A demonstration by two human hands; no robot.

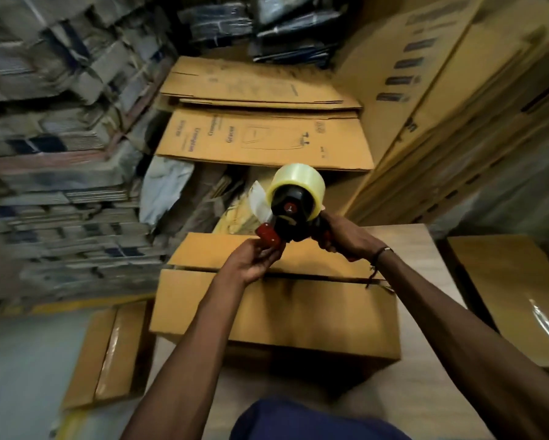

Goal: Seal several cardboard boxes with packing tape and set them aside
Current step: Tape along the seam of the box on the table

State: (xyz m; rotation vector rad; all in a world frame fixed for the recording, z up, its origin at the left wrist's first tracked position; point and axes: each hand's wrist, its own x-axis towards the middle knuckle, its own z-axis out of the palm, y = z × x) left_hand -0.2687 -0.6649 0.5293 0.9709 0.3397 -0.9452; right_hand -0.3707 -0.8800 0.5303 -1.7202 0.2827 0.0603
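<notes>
Right hand (340,236) grips one tape dispenser (294,208); left hand (251,258) apparently pinches its tape above one box (276,309).

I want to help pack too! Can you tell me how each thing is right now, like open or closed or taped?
Box on the table: flaps folded down, middle seam untaped.
Tape dispenser: held up above the box, loose tape end sticking out.
Left hand: fingers pinching at the dispenser's front.
Right hand: gripping the handle.
Box on the floor: closed, taped.
Box at right: closed, taped.
</notes>
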